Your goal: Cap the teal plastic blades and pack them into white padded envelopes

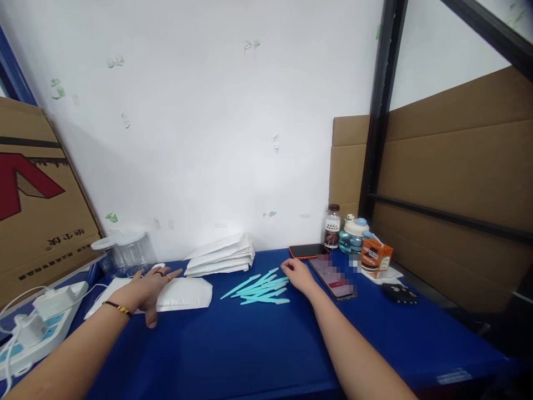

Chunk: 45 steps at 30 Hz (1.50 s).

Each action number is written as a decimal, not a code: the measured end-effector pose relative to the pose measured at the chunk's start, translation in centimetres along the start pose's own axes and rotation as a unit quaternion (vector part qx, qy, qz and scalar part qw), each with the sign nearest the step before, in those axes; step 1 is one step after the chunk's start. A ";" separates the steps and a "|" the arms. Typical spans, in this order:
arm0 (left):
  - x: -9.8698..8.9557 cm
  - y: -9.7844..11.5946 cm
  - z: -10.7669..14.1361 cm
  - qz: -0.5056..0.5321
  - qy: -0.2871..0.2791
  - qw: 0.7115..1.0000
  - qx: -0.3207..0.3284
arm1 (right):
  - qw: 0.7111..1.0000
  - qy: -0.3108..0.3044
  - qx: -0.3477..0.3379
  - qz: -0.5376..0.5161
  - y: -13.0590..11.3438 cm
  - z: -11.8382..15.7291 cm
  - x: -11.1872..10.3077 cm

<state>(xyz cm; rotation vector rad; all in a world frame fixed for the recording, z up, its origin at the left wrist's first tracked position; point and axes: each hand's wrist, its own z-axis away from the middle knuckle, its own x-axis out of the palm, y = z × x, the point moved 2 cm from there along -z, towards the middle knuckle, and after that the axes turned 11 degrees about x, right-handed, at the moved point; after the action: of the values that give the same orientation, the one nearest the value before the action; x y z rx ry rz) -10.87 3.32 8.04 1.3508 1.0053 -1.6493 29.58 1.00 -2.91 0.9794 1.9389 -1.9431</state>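
Note:
My left hand [156,286] lies with its fingers spread over a flat white padded envelope [189,294] at the left of the table. The palm hides part of the envelope. A loose pile of slim turquoise eyebrow razors [258,289] lies in the middle, most handles pointing lower left. At the pile's right edge is my right hand [297,275], its fingers curled and pressed together. Whatever they may pinch is hidden. Behind the pile, against the wall, is a stack of white padded envelopes [220,256].
On the blue table [233,355], a power strip [62,328] with plugs and clear plastic containers [125,253] stand left. At right are two phones [333,278], a brown-capped bottle [332,228], a blue cup [353,236], an orange drink carton [376,258] and a black object [400,293].

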 end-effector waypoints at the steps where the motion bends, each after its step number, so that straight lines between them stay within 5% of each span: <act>1: 0.2 0.5 -0.1 0.018 0.018 1.000 0.015 | 1.000 0.008 -0.019 0.007 0.0 0.0 0.1; 3: 0.8 3.0 -0.4 0.080 0.053 0.993 0.074 | 0.998 0.008 -0.057 0.029 -0.1 0.0 0.5; 7: 3.8 11.1 -2.3 0.195 0.037 0.960 0.199 | 0.990 -0.055 -0.055 0.120 -0.1 0.2 2.0; 10: 6.5 15.8 -4.4 0.181 0.059 0.967 0.167 | 0.977 -0.107 -0.060 0.176 -0.3 0.8 2.8; 13: 8.0 17.8 -6.0 0.189 0.056 0.969 0.150 | 0.971 -0.152 -0.088 0.164 -1.1 1.9 3.2; 18: 7.9 18.5 -6.4 0.209 0.041 0.950 0.230 | 0.968 -0.235 -0.084 0.030 -3.1 3.9 3.9; 21: 7.4 18.4 -5.9 0.220 0.038 0.943 0.246 | 0.974 -0.209 -0.085 -0.005 -3.9 4.1 3.2; 24: 7.2 17.7 -5.4 0.235 0.022 0.937 0.256 | 0.974 -0.203 -0.100 0.022 -3.8 3.9 1.4; 30: 7.1 16.2 -4.6 0.233 0.073 0.929 0.277 | 0.918 -0.349 -0.128 0.137 -3.8 5.0 -0.1; 39: 7.1 15.3 -5.4 0.339 0.118 0.900 0.249 | 0.959 -0.214 -0.177 0.066 -3.5 3.8 0.4; 42: 7.4 14.9 -6.7 0.325 0.141 0.914 0.197 | 0.978 -0.124 -0.155 0.069 -2.8 2.6 1.0; 45: 7.9 14.8 -8.2 0.308 0.098 0.932 0.165 | 0.979 -0.093 -0.150 0.106 -2.5 1.9 2.2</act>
<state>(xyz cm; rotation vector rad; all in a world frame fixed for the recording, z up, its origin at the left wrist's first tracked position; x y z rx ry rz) 4.64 4.29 -2.31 1.8513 0.3361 -1.2416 25.89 0.12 -2.37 0.8483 1.8661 -1.5142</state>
